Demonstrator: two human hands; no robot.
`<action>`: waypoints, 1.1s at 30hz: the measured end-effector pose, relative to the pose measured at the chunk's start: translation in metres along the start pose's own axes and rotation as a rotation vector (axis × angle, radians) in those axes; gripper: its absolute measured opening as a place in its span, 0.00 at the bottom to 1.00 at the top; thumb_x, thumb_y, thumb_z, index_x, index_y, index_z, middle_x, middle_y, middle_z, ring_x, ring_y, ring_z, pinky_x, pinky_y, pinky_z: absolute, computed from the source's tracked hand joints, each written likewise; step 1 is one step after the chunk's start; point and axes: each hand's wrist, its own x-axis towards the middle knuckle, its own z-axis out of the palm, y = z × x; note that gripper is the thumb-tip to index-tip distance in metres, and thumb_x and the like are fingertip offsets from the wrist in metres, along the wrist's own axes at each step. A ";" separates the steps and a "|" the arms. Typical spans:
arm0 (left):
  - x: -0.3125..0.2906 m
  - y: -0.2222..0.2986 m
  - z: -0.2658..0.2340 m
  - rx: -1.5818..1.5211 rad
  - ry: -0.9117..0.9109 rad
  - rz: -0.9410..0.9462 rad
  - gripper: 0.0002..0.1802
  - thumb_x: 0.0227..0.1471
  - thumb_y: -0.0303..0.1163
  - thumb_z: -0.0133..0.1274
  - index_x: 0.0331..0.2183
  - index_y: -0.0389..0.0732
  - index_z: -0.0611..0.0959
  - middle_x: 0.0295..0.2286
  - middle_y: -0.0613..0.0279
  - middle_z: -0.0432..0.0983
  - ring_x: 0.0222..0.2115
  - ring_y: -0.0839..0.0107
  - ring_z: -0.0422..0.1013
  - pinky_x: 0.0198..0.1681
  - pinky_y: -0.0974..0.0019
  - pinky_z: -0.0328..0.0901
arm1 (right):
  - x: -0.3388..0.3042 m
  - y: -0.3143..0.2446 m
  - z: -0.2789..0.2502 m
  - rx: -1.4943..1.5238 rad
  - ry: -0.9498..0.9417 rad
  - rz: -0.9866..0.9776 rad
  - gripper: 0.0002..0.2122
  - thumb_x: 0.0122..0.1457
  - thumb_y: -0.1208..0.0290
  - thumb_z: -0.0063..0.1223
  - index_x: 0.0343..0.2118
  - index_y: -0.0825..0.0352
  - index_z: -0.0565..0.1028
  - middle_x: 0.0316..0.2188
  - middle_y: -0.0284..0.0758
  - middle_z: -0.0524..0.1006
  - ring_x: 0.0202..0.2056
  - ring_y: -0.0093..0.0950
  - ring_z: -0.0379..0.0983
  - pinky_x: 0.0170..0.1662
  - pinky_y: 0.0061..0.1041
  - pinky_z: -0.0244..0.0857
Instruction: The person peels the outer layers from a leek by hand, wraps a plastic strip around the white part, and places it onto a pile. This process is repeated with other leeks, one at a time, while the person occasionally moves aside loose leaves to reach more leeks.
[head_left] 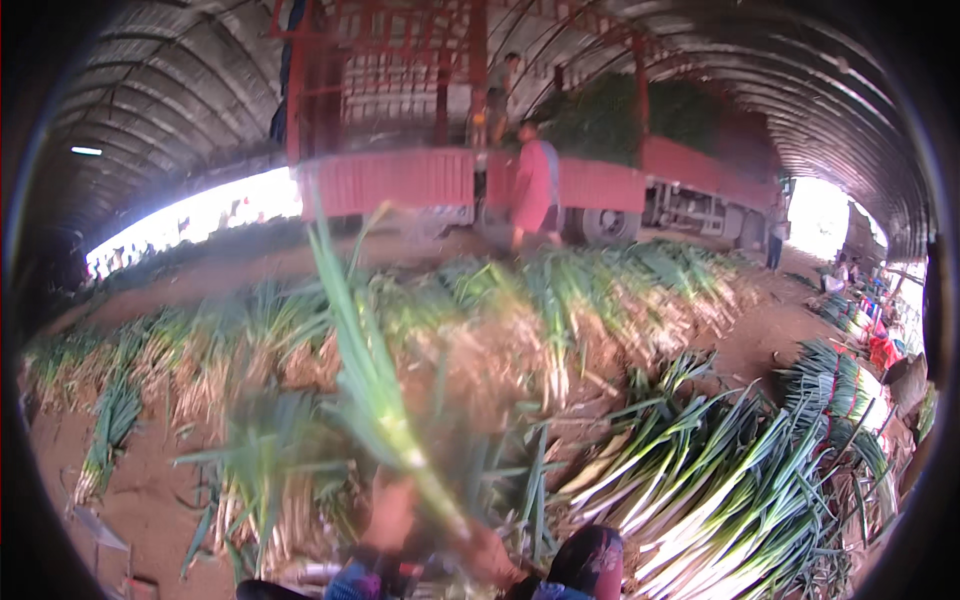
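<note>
A long green onion (392,425) slants up and left in front of me, its leaves high and its pale stem low. Around the lower end of that stem, my right hand (488,556) is closed. My left hand (390,512) is raised just left of the stem; motion smears its fingers, so its grip is unclear. Close by on the right lies a wide pile of cleaned green onions (700,490) with white stems and dark leaves. To the left of my hands is a heap of untrimmed green onions (285,490) with brownish stems.
A long row of green onions (480,300) crosses the ground ahead. Beyond it stands a red truck (400,185) loaded with greens, with a person in pink (537,185) beside it. Tied bundles (840,385) lie at the right. My knee (590,560) shows below.
</note>
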 end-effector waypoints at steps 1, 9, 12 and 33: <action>0.001 0.004 0.004 -0.033 0.010 -0.022 0.21 0.47 0.20 0.48 0.46 0.41 0.72 0.37 0.65 0.73 0.34 0.73 0.72 0.32 0.66 0.68 | 0.000 0.008 -0.006 -0.093 -0.023 0.056 0.21 0.58 0.60 0.54 0.47 0.71 0.68 0.36 0.38 0.74 0.38 0.28 0.70 0.43 0.29 0.65; 0.005 0.060 0.041 -0.255 -0.169 -0.320 0.10 0.51 0.29 0.48 0.36 0.37 0.79 0.30 0.63 0.78 0.31 0.70 0.73 0.37 0.65 0.67 | 0.020 -0.022 -0.020 0.575 -0.171 0.347 0.15 0.59 0.64 0.51 0.45 0.69 0.72 0.26 0.29 0.71 0.25 0.16 0.66 0.26 0.16 0.59; 0.007 0.053 0.023 -0.467 -0.144 -0.510 0.10 0.49 0.27 0.49 0.35 0.36 0.79 0.30 0.63 0.78 0.31 0.71 0.73 0.38 0.66 0.66 | 0.022 -0.026 -0.011 0.730 -0.261 0.540 0.13 0.59 0.62 0.51 0.38 0.68 0.73 0.20 0.27 0.68 0.19 0.16 0.62 0.20 0.15 0.55; -0.073 -0.018 -0.034 0.014 -0.294 -0.636 0.15 0.54 0.39 0.53 0.42 0.43 0.76 0.33 0.65 0.73 0.33 0.77 0.69 0.32 0.75 0.65 | 0.026 -0.035 -0.009 0.619 -0.377 0.485 0.15 0.56 0.58 0.55 0.36 0.66 0.73 0.22 0.26 0.70 0.23 0.15 0.64 0.26 0.16 0.57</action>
